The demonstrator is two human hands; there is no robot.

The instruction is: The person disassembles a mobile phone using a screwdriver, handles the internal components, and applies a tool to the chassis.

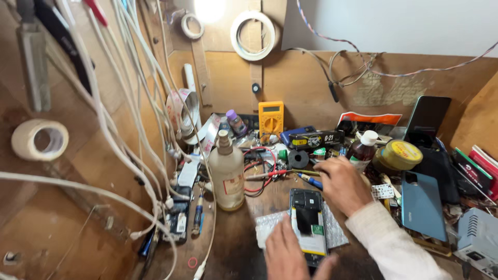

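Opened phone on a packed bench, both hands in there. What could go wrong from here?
1. The tall cloudy plastic bottle stands upright close to the opened black phone; a knock could tip it toward the exposed board.
2. The right hand reaches among loose tools and the red wire, so it may snag or scatter something.

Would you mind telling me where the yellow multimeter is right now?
In the head view, the yellow multimeter stands against the back wall, centre of the bench, behind the large pale bottle and just right of a small purple-capped bottle.
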